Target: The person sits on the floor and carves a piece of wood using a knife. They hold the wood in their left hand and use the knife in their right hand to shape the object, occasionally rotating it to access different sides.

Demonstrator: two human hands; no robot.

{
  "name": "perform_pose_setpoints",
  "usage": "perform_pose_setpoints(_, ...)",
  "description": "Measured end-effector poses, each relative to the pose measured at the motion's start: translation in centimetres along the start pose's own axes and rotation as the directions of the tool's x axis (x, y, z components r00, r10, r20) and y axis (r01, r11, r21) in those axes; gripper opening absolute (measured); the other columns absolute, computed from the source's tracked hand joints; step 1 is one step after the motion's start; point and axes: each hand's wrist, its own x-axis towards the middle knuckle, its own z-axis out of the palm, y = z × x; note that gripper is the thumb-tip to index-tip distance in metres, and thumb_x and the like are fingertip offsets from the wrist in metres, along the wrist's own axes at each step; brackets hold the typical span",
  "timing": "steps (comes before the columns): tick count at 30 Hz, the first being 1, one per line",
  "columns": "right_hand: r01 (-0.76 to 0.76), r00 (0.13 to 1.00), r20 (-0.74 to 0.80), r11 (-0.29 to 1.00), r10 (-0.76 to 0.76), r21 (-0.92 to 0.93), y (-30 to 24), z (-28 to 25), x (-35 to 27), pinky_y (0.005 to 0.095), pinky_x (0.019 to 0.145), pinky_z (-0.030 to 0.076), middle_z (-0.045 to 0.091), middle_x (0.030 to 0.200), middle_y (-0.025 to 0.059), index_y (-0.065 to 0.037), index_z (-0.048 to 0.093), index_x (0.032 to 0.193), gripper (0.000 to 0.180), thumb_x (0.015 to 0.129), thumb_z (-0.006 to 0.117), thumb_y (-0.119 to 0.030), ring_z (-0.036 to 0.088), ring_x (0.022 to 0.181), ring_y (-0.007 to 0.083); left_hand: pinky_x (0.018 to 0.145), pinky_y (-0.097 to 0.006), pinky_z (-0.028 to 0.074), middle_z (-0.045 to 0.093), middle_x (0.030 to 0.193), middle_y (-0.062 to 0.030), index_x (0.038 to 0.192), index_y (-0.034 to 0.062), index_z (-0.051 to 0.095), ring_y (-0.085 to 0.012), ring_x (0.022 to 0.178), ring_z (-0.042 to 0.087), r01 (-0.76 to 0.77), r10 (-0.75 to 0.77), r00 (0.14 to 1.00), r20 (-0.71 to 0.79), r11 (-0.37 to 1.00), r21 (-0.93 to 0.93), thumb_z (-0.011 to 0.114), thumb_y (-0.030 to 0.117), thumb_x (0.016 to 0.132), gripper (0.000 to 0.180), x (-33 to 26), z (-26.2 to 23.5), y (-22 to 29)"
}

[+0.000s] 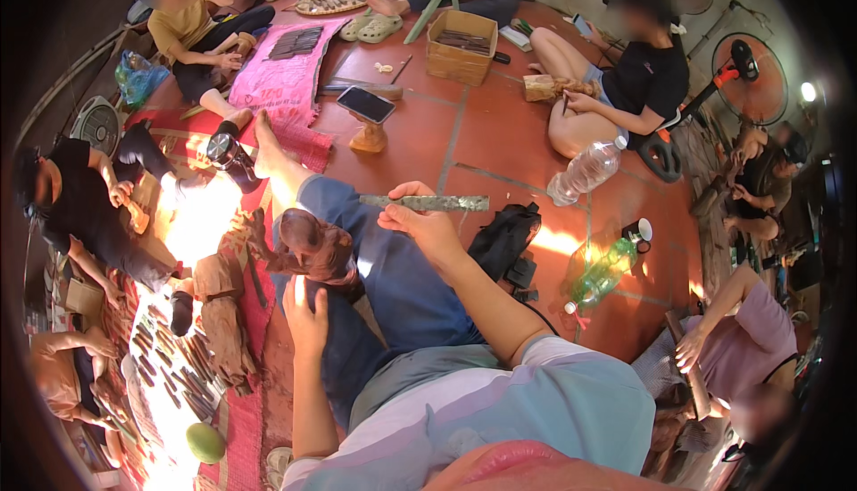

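Observation:
My right hand (427, 224) pinches a long, flat, mottled grey-green bar (460, 203) between thumb and fingers and holds it level above my thigh. What kind of bar it is, I cannot make out. A reddish-brown wood carving (319, 245) with a rounded head rests against my legs, left of the bar. Close below the carving is my left hand (306, 314), its fingers stretched out and nothing seen in them. Whether its fingertips touch the wood is unclear.
Ahead, a phone (367, 104) leans on a wooden block. A cardboard box (461, 45) stands farther off. Two bottles, one clear (587, 172) and one green (600, 277), lie to my right. At left are several carving tools (174, 366) and a green fruit (206, 443). Several people sit around.

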Motion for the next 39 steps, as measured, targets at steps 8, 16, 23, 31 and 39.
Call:
perform_pose_setpoints(8,-0.067,0.995,0.067,0.998,0.068,-0.011,1.4,0.6,-0.4,0.0324,0.080,0.054,0.057,0.092,0.0069,-0.002,0.048,0.101,0.017,0.087,0.058,-0.005,0.062,0.086,0.0149,0.105,-0.042,0.027,0.034,0.140,-0.0154,0.141,0.0034,0.025,-0.0292,0.132,0.029,0.245,-0.255,0.960,0.115,0.566,-0.787,0.045,0.039,0.093,0.063,2.1,-3.1,-0.7)
perform_pose_setpoints(16,-0.064,0.993,0.090,0.994,0.072,-0.091,1.6,1.4,-1.3,0.0305,0.080,0.054,0.055,0.094,0.0050,0.000,0.052,0.101,0.014,0.090,0.055,-0.008,0.061,0.084,0.0138,0.107,-0.037,0.022,0.031,0.140,-0.0169,0.140,-0.0029,0.021,-0.0251,0.130,0.031,-0.092,-0.022,0.993,-0.114,0.452,-0.887,0.041,0.048,0.092,0.073,6.6,-6.1,7.5)
perform_pose_setpoints(23,-0.033,0.999,0.038,0.993,0.037,-0.110,1.0,0.8,-1.0,0.0312,0.076,0.056,0.058,0.093,0.0087,0.000,0.053,0.102,0.015,0.089,0.056,-0.007,0.063,0.084,0.0168,0.099,-0.035,0.032,0.046,0.128,-0.0120,0.141,0.0015,0.023,-0.0200,0.116,0.045,0.181,-0.238,0.968,0.075,0.463,-0.868,0.039,0.046,0.093,0.067,6.5,-5.0,5.5)
perform_pose_setpoints(31,-0.004,1.000,0.003,0.994,0.004,-0.111,0.9,1.8,-1.3,0.0353,0.078,0.056,0.061,0.092,0.0135,0.000,0.050,0.101,0.014,0.089,0.055,-0.003,0.065,0.085,0.0216,0.100,-0.037,0.029,0.049,0.118,-0.0055,0.140,0.0048,0.026,-0.0187,0.113,0.044,0.003,-0.009,1.000,0.001,0.195,-0.981,0.034,0.055,0.093,0.069,6.1,-2.8,3.8)
perform_pose_setpoints(39,-0.044,0.993,0.101,0.983,0.062,-0.180,1.2,3.5,-2.4,0.0298,0.080,0.053,0.061,0.091,0.0095,0.000,0.050,0.098,0.015,0.086,0.058,0.001,0.064,0.087,0.0174,0.108,-0.041,0.024,0.034,0.139,-0.0128,0.139,0.0031,0.028,-0.0247,0.129,0.033,0.259,-0.189,0.957,0.219,0.224,-0.940,0.038,0.045,0.095,0.061,-0.8,3.5,-1.0)
